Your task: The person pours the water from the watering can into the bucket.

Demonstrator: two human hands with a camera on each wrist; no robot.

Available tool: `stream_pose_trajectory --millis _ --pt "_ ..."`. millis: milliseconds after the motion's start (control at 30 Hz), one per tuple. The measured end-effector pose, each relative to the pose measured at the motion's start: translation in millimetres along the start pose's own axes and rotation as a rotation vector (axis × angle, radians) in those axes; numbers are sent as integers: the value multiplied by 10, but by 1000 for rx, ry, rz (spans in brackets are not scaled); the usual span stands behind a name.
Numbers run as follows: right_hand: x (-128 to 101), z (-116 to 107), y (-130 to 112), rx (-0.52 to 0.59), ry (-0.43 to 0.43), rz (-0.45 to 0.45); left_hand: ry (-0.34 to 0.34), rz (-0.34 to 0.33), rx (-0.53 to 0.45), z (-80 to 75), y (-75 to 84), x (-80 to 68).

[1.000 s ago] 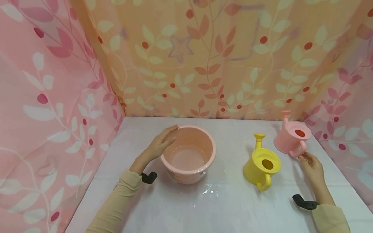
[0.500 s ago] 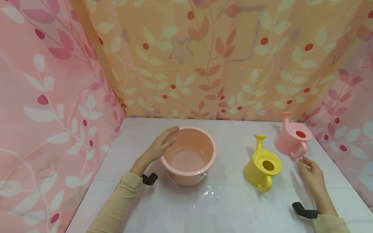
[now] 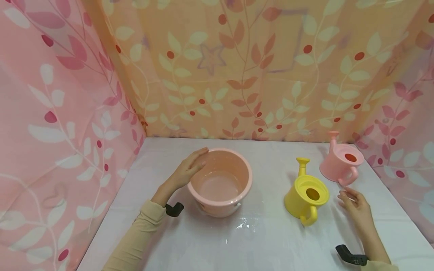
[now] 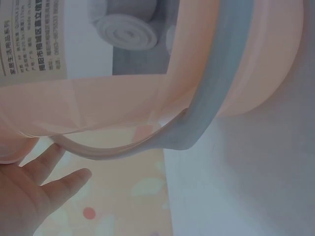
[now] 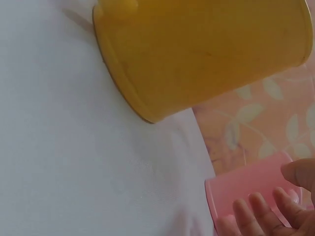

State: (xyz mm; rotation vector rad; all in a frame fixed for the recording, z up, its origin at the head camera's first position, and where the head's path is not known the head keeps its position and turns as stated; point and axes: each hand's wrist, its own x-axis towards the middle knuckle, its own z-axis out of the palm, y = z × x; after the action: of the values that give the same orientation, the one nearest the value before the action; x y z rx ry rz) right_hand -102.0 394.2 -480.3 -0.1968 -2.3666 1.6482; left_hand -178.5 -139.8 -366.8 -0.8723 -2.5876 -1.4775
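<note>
A pink plastic bucket (image 3: 218, 210) stands upright at mid-table, a shallow layer of clear liquid seeming to cover its bottom. My left hand (image 3: 184, 169) lies along its left rim with the fingers extended; the left wrist view shows the fingertips (image 4: 54, 150) right at the rim, near the bucket's grey carrying handle (image 4: 211, 88). On the right, my right hand (image 3: 359, 209) hovers with loosely bent fingers and holds nothing. It is between a yellow watering can (image 3: 298, 201) on its left and a pink watering can (image 3: 333, 165) beyond its fingertips. Both cans stand upright, handles toward me.
A white cloth covers the table (image 3: 271, 248), with a shiny wet patch (image 3: 245, 225) in front of the bucket. Flower-patterned curtains (image 3: 210, 94) enclose the back and both sides. Black camera mounts (image 3: 350, 256) sit on the wrists.
My right hand has come away from the pink watering can's handle, back toward me and slightly left, toward the yellow can. The left hand stays at the bucket rim.
</note>
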Motion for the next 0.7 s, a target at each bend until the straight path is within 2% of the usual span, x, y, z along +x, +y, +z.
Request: stream_pose_trajectory --millis 133,367,533,700 --pt "-73 47 -9 55 15 -19 -2 7 -3 11 2 14" --pt "-187 143 -81 53 7 -67 -2 4 28 8 -4 7" --pt "-246 187 -116 117 6 -113 -3 6 26 0 5 10" --pt "-296 233 -118 111 8 -104 3 14 10 -1 13 4"
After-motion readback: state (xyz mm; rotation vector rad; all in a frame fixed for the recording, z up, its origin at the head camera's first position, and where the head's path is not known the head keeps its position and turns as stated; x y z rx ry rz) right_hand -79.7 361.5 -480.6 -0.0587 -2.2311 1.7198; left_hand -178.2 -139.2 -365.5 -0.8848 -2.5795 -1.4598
